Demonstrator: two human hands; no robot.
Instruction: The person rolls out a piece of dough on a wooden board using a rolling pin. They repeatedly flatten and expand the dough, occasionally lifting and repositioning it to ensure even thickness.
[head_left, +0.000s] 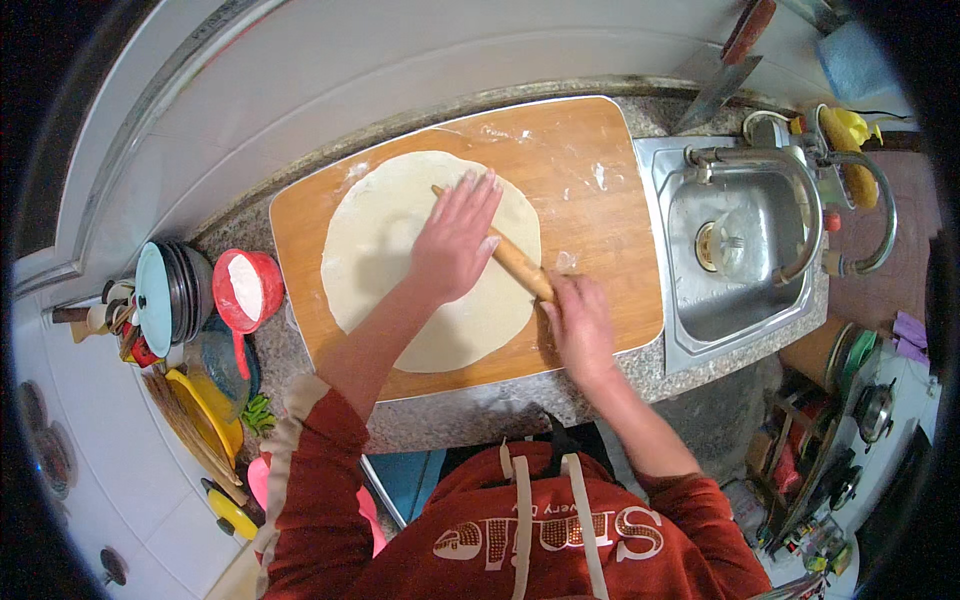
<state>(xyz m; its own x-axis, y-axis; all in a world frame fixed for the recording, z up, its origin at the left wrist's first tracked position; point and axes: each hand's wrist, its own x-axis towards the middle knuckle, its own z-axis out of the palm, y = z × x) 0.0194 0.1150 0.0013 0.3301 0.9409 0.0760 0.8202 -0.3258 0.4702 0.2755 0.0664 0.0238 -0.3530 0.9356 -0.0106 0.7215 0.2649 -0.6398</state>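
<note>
A wide round sheet of dough (375, 225) lies thin and flat on a wooden board (592, 217) dusted with flour. Across its right part a wooden rolling pin (520, 264) lies at a slant. My left hand (459, 244) rests flat over the pin's middle, fingers stretched out, and hides that stretch of it. The pin's tapered far tip shows beyond my fingers. At the near right end, by the dough's edge, my right hand (583, 322) is closed around the pin.
Left of the board stands a red handled cup (276, 289) of white powder, beside stacked bowls (154, 300). Green peppers (259, 415) lie nearer me. A steel sink (679, 300) with a curved faucet (810, 202) adjoins on the right. A cleaver (716, 90) stands against the back wall.
</note>
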